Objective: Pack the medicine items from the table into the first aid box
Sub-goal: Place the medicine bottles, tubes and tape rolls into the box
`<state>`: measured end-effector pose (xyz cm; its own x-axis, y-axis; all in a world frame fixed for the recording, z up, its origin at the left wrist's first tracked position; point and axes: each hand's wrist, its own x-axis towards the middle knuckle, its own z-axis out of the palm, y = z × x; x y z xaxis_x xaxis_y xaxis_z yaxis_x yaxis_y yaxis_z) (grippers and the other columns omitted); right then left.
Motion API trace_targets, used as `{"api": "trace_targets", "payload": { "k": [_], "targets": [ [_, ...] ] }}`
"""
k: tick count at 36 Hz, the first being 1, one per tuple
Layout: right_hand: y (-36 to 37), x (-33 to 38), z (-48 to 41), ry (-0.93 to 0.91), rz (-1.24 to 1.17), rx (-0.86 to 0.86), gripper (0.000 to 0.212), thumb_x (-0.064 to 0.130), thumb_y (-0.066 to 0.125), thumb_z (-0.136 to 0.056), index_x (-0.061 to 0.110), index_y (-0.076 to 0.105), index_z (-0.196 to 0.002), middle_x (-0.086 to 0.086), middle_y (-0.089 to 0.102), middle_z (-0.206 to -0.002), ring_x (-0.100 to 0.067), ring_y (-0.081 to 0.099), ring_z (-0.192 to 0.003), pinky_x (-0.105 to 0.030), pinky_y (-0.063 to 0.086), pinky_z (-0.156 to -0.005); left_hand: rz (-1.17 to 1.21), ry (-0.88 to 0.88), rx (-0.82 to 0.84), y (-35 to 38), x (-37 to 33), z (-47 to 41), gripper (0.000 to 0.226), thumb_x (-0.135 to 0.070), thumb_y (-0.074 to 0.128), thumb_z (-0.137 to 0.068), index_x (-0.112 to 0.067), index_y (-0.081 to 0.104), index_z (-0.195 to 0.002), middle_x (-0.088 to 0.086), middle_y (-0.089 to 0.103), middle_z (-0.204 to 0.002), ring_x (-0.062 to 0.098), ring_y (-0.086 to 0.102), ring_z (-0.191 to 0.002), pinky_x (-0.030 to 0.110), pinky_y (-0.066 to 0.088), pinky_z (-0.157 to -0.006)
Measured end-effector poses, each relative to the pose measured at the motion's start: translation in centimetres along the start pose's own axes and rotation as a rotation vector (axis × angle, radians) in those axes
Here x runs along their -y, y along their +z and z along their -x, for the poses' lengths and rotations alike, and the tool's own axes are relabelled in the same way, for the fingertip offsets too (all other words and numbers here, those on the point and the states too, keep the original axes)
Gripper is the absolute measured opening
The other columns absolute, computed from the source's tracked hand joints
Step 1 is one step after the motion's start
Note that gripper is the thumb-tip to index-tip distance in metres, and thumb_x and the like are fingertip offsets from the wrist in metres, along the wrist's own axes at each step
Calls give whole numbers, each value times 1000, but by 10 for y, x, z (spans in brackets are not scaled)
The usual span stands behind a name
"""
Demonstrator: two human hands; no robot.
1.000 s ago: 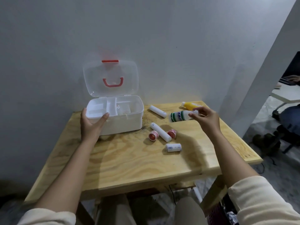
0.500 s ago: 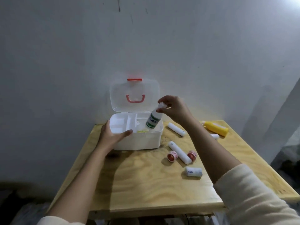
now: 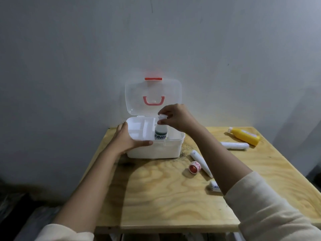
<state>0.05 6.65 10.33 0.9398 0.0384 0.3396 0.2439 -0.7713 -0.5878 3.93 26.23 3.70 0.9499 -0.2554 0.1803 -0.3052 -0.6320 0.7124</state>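
The white first aid box point(image 3: 156, 151) stands open at the table's back edge, its clear lid point(image 3: 152, 96) with a red handle leaning on the wall. My left hand point(image 3: 126, 138) grips the box's front left corner. My right hand point(image 3: 175, 117) pinches the white cap of a green-and-white bottle point(image 3: 160, 133), which stands upright inside the box's right compartment. On the table lie a yellow bottle point(image 3: 245, 136), a white bandage roll point(image 3: 235, 145), a long white tube point(image 3: 200, 161), a red-capped tape roll point(image 3: 194, 167) and a small white roll point(image 3: 214, 186), partly hidden by my right forearm.
The wooden table point(image 3: 173, 197) stands against a grey wall point(image 3: 86, 66). A white divider tray point(image 3: 139, 129) fills the box's left half. Dark clutter lies on the floor at the lower left.
My right hand has carried the green-and-white bottle from the table's right side over the box and stood it upright inside. The camera view shifted left. My left hand stays on the box.
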Motion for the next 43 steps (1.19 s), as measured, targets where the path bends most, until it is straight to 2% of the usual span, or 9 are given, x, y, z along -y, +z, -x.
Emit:
{"api": "trace_targets", "payload": {
  "k": [4,9,14,19,24,28,35,38,43],
  "targets": [
    [9,-8,2,30,1,49,35,15,78,-71,6,69,-103,-10,70,-105,-19,64,-96,-31,53,-89,-3,-44,-11,3,4,0,104,-54,89,-52,-26,41,-141,-3,48,-138,19,44,-129,26,37,-90],
    [28,-15,6,53,1,9,32,14,79,-68,8,71,-99,-10,72,-97,-19,64,-91,-29,50,-82,6,-56,-31,5,5,2,102,-49,88,-58,-24,38,-144,2,42,-143,19,37,-133,26,32,-90],
    [35,-18,6,45,-11,-15,34,17,78,-69,10,70,-101,-8,72,-98,-10,57,-82,-24,46,-77,1,-69,-37,4,8,1,107,-60,86,-51,-26,40,-141,1,47,-138,20,43,-129,29,38,-89],
    [31,-18,9,14,1,24,34,15,78,-70,9,69,-103,-9,72,-101,-13,59,-84,-21,44,-76,4,-77,-46,5,6,2,108,-59,86,-51,-26,39,-143,1,46,-140,21,42,-131,33,40,-96],
    [28,-13,12,-45,70,66,36,13,76,-73,5,67,-107,-11,71,-105,-23,65,-94,-30,51,-86,10,-85,-44,4,4,4,108,-59,86,-52,-25,38,-143,1,46,-142,22,44,-129,31,40,-92],
    [28,-13,14,-59,111,68,38,13,75,-74,5,66,-110,-11,70,-109,-23,65,-96,-29,51,-89,31,-80,-60,5,-1,7,103,-49,88,-58,-21,37,-144,4,43,-144,22,40,-132,31,37,-95],
    [28,-20,18,-51,126,-16,34,14,74,-74,5,69,-106,-11,72,-100,-25,64,-94,-33,50,-87,70,-105,-55,6,1,8,113,-57,88,-47,-21,40,-142,4,45,-141,22,41,-130,34,40,-97],
    [31,-21,20,-46,81,-48,28,13,71,-75,0,69,-99,-16,72,-94,-30,65,-90,-41,51,-86,64,-102,-66,6,1,8,111,-57,88,-48,-20,41,-141,4,46,-140,22,42,-129,32,39,-94],
    [28,-26,26,-17,-53,-101,23,20,66,-83,1,70,-97,-15,72,-103,-25,66,-97,-37,50,-89,32,-68,-74,7,1,9,103,-53,88,-55,-22,41,-142,3,46,-141,21,42,-130,28,36,-92]
  ]
}}
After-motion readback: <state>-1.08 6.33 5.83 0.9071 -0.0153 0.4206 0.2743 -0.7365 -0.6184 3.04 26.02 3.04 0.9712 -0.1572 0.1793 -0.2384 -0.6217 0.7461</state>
